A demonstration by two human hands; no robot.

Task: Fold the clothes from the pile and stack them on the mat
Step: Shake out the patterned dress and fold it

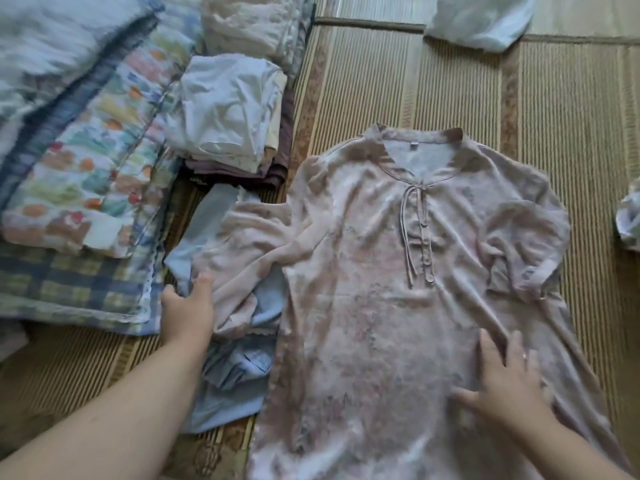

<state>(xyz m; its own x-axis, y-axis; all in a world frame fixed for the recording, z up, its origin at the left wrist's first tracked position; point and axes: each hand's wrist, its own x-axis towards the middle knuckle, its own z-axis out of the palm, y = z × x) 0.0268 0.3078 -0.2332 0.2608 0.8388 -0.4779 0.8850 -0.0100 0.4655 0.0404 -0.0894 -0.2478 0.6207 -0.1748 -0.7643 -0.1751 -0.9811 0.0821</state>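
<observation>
A pale pink floral dress [398, 278] with a tie and buttons at the neck lies spread face up on the woven mat [467, 91]. My left hand [188, 310] grips the end of its left sleeve, which lies over a light blue garment [235, 368]. My right hand [509, 379] rests flat with fingers apart on the dress's lower right part. The right sleeve is bunched near the dress's right side.
A stack of folded clothes [228, 109], white on top and maroon below, sits left of the dress. Folded quilts [79, 161] with floral and plaid prints lie at far left. A white garment [481, 19] lies at the back, another cloth [630, 220] at the right edge.
</observation>
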